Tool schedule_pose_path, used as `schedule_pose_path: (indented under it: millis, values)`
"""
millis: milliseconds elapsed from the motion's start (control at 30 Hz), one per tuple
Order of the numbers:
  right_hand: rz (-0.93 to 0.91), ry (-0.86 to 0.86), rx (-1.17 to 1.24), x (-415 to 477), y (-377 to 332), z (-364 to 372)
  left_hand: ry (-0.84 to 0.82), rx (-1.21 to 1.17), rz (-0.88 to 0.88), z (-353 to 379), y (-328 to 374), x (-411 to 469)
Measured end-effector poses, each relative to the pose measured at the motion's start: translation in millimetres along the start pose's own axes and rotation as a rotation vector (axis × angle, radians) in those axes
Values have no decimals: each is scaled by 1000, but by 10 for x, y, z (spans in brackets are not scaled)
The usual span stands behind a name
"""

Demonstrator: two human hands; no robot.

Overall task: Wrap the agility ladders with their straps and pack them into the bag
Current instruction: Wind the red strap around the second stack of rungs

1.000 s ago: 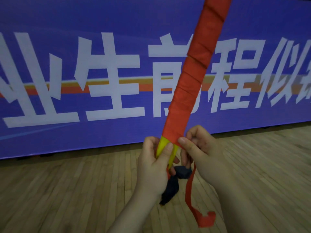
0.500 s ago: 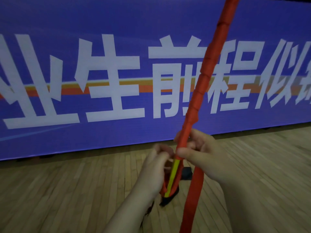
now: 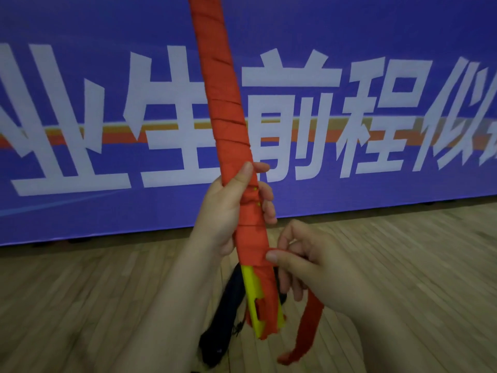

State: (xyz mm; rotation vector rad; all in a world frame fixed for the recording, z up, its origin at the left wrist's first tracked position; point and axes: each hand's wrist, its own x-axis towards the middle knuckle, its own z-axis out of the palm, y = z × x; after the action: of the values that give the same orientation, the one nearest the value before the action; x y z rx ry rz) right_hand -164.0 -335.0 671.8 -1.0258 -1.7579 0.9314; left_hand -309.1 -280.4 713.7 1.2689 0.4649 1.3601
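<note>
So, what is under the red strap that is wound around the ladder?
Yellow plastic rungs show at the bare lower end, and small yellow spots peek out beside the left hand. Higher up the red strap covers everything, so the rest cannot be seen.

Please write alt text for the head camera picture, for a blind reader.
Two hands hold a long bundle of yellow ladder rungs wound in a red strap: the left hand grips it, the right hand pinches the strap lower down. The loose strap end hangs toward a wooden floor, before a blue banner.
</note>
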Motion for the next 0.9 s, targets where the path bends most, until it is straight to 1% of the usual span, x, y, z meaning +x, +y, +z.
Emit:
schedule_pose_path:
  millis: [100,200,267,333,367,467,567,633,667,733,767,800,867,900]
  values:
    - [25,-54,104,12,25,-5,-20,-177,-48,-34,-27,-7]
    - [25,-99,161,55,83,12,-77,-293,-107,-60,-53,-30]
    - [18,-216,236,78,123,68,-146,-403,-163,-80,-78,-51]
    - [17,-351,380,89,161,155,-240,-486,-188,-72,-109,-92]
    - [25,-374,440,94,202,200,-279,-511,-189,-59,-137,-116]
    - [65,-324,519,112,266,270,-391,-591,-165,-64,-252,-83]
    - [43,-319,482,124,223,267,-491,-675,-108,-80,-280,-4]
    - [26,-343,437,137,181,241,-498,-638,-69,-90,-273,34]
    - [25,-359,416,130,173,225,-485,-587,-63,-85,-268,55]
    - [14,-336,441,118,140,199,-384,-398,-75,-47,-232,95]
    - [9,-263,448,125,141,196,-299,-298,-92,-28,-209,109]
    - [-8,-156,403,130,148,187,-188,-221,-116,-20,-199,116]
    - [-52,102,117,158,181,178,56,-129,-139,-1,-207,61]
    - [-78,178,-33,162,207,162,138,-75,-120,16,-223,13]
